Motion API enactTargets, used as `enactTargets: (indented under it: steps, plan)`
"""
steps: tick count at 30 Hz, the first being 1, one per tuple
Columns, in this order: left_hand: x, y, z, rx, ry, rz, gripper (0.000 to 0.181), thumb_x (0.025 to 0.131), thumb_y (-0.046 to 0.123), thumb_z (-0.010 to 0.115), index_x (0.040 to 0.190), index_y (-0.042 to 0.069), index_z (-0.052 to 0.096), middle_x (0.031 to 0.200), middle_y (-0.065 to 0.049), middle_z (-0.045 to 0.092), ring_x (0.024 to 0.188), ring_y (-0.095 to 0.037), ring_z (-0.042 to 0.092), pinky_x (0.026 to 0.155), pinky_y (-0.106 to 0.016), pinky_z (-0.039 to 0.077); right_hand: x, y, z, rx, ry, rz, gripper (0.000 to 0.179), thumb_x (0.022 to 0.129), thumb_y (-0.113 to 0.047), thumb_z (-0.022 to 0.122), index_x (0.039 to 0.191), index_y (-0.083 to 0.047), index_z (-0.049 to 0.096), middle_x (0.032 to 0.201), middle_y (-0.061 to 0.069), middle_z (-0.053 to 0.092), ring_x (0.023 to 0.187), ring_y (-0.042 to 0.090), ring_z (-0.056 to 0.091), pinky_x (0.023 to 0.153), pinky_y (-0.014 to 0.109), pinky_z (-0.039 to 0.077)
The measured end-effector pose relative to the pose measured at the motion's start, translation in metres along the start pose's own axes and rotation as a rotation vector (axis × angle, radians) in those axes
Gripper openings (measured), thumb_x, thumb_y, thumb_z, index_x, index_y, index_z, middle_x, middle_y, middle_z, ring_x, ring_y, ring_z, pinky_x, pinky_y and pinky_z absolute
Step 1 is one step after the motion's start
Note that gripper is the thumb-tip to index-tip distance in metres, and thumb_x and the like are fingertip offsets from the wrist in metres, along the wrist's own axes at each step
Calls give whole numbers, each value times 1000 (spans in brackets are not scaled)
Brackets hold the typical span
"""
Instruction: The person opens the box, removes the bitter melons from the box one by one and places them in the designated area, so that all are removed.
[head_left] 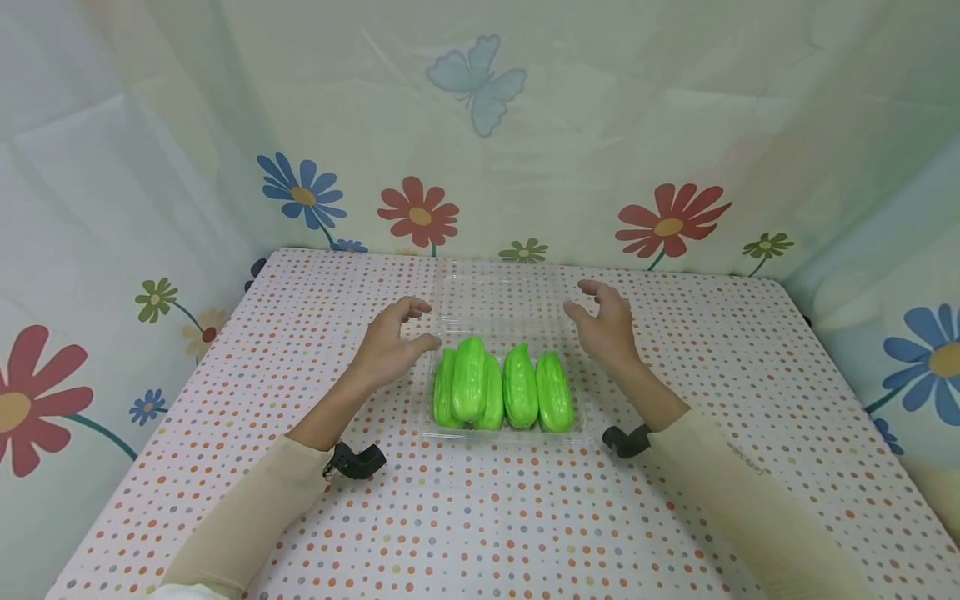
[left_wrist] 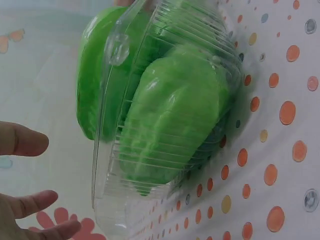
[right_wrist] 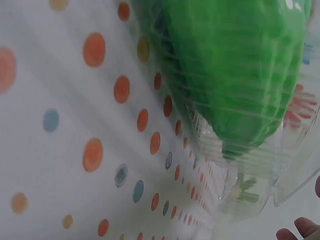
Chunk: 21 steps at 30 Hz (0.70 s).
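Note:
A clear plastic clamshell box [head_left: 495,435] stands on the table, its transparent lid [head_left: 498,292] folded back on the far side. Several bright green bumpy vegetables, looking like bitter melons [head_left: 520,387], lie side by side in it; one bitter melon [head_left: 468,383] rests on top of others at the left and rises above the rim in the left wrist view. My left hand [head_left: 390,342] is held with fingers spread and slightly bent by the box's left hinge corner. On the other side my right hand [head_left: 606,327], thumb and fingers apart, hovers by the lid's right edge. Both hands hold nothing.
A dotted cloth [head_left: 487,517] covers the table. Behind it hangs a flowered curtain [head_left: 570,125], which also runs along both sides. A black wrist camera [head_left: 358,461] sits under the left wrist, another black camera [head_left: 626,442] under the right.

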<state>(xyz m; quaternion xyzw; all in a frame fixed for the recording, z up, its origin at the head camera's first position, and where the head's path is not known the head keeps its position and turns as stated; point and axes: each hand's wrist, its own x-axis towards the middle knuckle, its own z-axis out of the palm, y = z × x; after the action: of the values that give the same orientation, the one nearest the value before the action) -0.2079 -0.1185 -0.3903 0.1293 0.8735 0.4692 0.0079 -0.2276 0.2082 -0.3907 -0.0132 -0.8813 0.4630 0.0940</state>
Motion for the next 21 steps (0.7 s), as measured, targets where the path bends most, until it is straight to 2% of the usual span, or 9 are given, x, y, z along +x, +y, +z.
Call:
enactTargets:
  steps: [5, 9, 14, 21]
  plan:
    - [0, 7, 3, 60, 35, 116, 59, 90, 27, 68, 144, 8, 52, 147, -12, 52, 140, -34, 43, 115, -57, 35, -8, -6, 2, -19, -34, -54, 54, 102, -26, 58, 148, 1, 46, 154, 19, 44, 146, 40, 31, 117, 60, 28]
    - [1, 11, 6, 74, 36, 166, 62, 89, 28, 68, 146, 11, 51, 150, -10, 50, 143, -31, 40, 118, -55, 31, -14, -11, 4, -29, -58, -88, 54, 102, -23, 58, 149, 0, 46, 154, 20, 43, 147, 40, 30, 118, 61, 26]
    - [-2, 15, 9, 89, 10, 182, 63, 89, 29, 67, 148, 13, 49, 152, -8, 48, 145, -31, 37, 119, -57, 29, -20, -16, 8, -44, -96, -124, 55, 101, -23, 60, 149, -1, 45, 153, 18, 44, 147, 39, 30, 119, 60, 25]
    - [-8, 14, 14, 88, -7, 191, 64, 90, 26, 67, 149, 10, 48, 153, -8, 47, 145, -31, 37, 118, -58, 29, -32, -26, 13, -64, -170, -165, 56, 101, -23, 61, 150, -2, 45, 154, 17, 44, 147, 38, 30, 120, 59, 26]
